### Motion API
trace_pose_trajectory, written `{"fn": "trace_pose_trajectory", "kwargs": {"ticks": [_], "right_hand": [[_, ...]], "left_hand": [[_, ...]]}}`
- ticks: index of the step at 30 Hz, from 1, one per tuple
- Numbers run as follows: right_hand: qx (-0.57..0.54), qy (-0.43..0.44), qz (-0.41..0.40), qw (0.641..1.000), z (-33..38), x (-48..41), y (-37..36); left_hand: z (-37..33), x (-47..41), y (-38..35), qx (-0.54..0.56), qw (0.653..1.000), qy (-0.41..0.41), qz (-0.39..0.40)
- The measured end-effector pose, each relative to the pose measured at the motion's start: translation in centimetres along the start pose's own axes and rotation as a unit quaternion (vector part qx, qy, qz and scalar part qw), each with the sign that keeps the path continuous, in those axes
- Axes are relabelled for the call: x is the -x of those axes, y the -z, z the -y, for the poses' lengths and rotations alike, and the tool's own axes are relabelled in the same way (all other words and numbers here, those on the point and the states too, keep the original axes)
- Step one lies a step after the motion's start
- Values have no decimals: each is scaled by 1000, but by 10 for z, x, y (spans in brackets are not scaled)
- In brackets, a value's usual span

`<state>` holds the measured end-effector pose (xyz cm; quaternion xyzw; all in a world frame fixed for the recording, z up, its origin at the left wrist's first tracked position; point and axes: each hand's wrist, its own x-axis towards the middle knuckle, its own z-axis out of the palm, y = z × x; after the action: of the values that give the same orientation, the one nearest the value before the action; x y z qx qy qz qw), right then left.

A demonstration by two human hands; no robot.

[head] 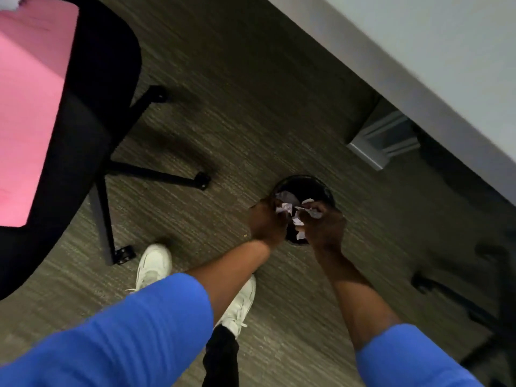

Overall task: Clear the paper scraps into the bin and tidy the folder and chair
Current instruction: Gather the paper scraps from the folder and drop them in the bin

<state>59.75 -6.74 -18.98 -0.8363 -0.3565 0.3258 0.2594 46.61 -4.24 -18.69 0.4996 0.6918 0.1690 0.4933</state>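
A small round black bin (315, 182) stands on the carpet below the table edge. Both my hands hover over its mouth. My left hand (268, 222) clutches crumpled white paper scraps (284, 207). My right hand (325, 224) also grips white scraps (312, 210), and a few pieces (299, 234) hang or fall between the hands into the bin. A black office chair (92, 107) stands at the left with a pink folder (30, 101) lying flat on its seat. More white paper (11, 0) shows at the top left corner on the folder.
A grey-white table (446, 51) runs across the top right, with its metal leg bracket (382, 143) beneath. A second chair's black base (460, 300) sits at the right. My white shoes (153, 263) stand on the grey carpet near the chair's castors.
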Motion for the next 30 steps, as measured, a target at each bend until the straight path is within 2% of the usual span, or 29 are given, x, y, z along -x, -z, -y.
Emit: {"fn": "trace_pose_trajectory", "kwargs": {"ticks": [3, 7, 11, 15, 19, 22, 25, 30], "right_hand": [[24, -31, 0, 999, -20, -15, 7], [59, -34, -7, 998, -37, -33, 17], [106, -27, -6, 994, -46, -44, 22], [27, -73, 35, 996, -54, -52, 23], [52, -57, 15, 997, -62, -47, 25], [99, -51, 30, 993, -64, -40, 26], [75, -38, 34, 996, -64, -33, 24], [68, -3, -4, 998, -49, -18, 22]], "left_hand": [[-4, -8, -30, -13, 1000, 4, 4], [-5, -24, -59, -18, 1000, 23, 0], [-2, -40, -76, -74, 997, 16, 19], [1, -49, -88, -72, 996, 14, 42], [9, -45, -92, -64, 997, 20, 44], [18, -42, -87, -79, 996, 17, 31], [21, -40, -79, -96, 995, 0, 42], [14, -33, -57, -127, 988, -33, 76]]}}
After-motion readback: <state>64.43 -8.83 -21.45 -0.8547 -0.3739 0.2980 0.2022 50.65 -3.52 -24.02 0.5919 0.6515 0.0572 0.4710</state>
